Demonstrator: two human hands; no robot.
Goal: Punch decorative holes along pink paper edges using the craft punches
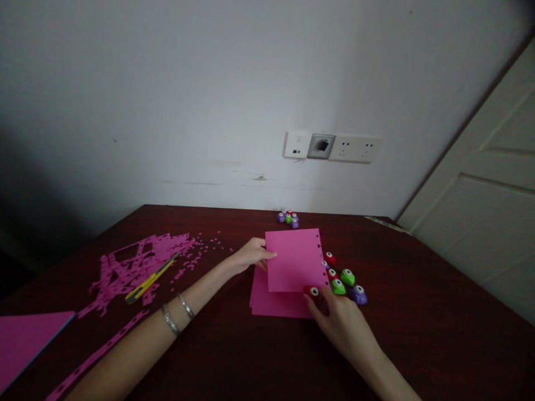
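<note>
pink sheet [292, 259]: over further pink paper [276, 306] on table [234, 356], left edge pinched in left hand [251, 255]. red hole punch [311, 291]: grasped in right hand [346, 320], at sheet's lower right corner; bite on paper, cannot tell. done: holes along right edge. remaining, seemingly: bottom, left and top edges, no holes visible. beside right hand: more punches [347, 277], red, green, purple.

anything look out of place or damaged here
Loose pink paper bits lie scattered, not gathered, beside tangled scraps, where a yellow cutter also lies. The wall behind has a dark scuff mark. The sheet in the left hand looks uncreased, with holes along its right edge.
</note>
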